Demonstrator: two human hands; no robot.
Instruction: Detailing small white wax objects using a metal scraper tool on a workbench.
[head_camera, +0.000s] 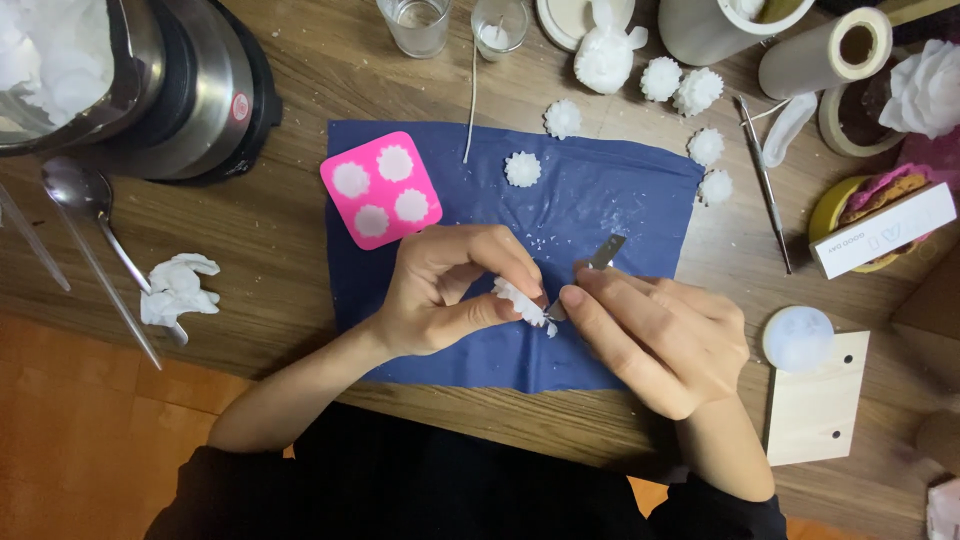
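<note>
Much of the small white wax flower (520, 298) is hidden: the left hand (450, 290) has its thumb and fingertips closed on it, so only a ragged white edge shows between them, over the lower middle of the blue cloth (610, 190). The grip of the left hand is shut on that piece. The right hand (655, 335) comes in from the right, its fingers pinched shut on a thin metal blade tool (603, 254); only the grey upper end of the tool sticks out above the fingers, and its working tip, down by the wax, is too small and covered to make out. The tool's lower end meets the wax flower just where the two hands nearly touch.

At the frame's top, things are cut off: two glass cups (415, 22), a white tub and a roll of tape (825, 52). At the upper left a steel pot (130, 80) is only partly in view, with white matter inside. A pink silicone mould (381, 188) lies on the cloth's upper left corner, its four cavities filled with white. Several finished white flowers (522, 168) lie on and beyond the cloth toward the upper right. A spoon (85, 215) and a crumpled tissue (178, 288) lie on the wooden worktop (260, 290) at left.
</note>
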